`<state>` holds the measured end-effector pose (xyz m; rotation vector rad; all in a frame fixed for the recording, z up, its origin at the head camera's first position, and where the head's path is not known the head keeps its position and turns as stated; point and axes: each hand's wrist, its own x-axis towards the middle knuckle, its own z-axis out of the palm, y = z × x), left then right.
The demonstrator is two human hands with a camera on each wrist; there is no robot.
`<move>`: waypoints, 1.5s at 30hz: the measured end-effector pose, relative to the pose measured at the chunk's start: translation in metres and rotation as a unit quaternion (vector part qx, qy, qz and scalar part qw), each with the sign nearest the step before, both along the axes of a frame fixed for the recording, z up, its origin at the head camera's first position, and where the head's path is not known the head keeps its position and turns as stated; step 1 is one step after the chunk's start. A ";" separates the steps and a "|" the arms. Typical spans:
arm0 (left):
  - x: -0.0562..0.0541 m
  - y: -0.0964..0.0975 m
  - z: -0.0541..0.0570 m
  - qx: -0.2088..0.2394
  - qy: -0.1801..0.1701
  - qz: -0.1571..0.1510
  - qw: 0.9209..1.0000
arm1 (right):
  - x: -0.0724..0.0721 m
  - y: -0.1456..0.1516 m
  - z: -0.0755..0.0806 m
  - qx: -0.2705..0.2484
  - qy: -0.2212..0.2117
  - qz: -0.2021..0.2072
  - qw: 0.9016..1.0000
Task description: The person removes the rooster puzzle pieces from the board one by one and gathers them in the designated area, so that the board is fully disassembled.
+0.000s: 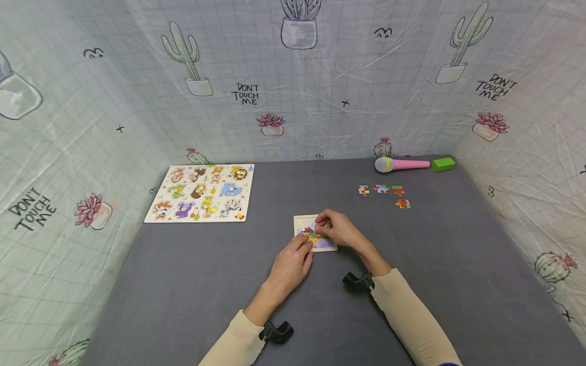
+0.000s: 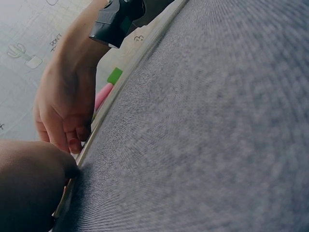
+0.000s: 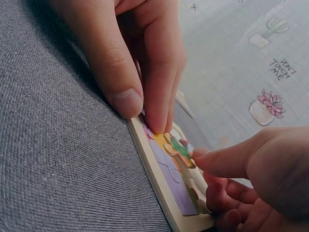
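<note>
A small jigsaw puzzle tray [image 1: 303,218] with a pale wooden rim lies mid-table, partly filled with colourful pieces. My left hand [image 1: 291,262] holds it at the near left: in the right wrist view the thumb [image 3: 128,102] lies against the rim and the fingertips press on a yellow part. Over the tray's right side, my right hand [image 1: 341,229] pinches a green and orange puzzle piece [image 3: 183,153], slightly raised above the others. Its far side is hidden by the fingers. In the left wrist view the tray shows only as a thin edge beneath both hands.
Several loose puzzle pieces [image 1: 382,189] lie at the back right. Behind them are a pink toy microphone [image 1: 407,164] and a green block [image 1: 442,164]. An animal puzzle board [image 1: 212,190] lies at the back left. Printed cloth walls [image 1: 320,76] enclose the grey table [image 1: 192,284].
</note>
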<state>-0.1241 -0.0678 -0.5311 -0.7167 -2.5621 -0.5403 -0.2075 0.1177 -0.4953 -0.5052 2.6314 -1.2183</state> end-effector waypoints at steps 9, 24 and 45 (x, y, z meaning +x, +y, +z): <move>0.001 0.001 0.000 0.003 -0.003 -0.002 1.000 | -0.003 0.003 -0.003 -0.027 -0.014 -0.006 1.000; -0.001 0.001 -0.001 0.010 0.008 -0.006 1.000 | -0.004 0.008 0.000 -0.045 -0.016 0.013 0.999; 0.000 0.000 -0.002 0.011 -0.017 -0.005 1.000 | -0.003 0.010 0.001 -0.024 -0.013 0.067 0.997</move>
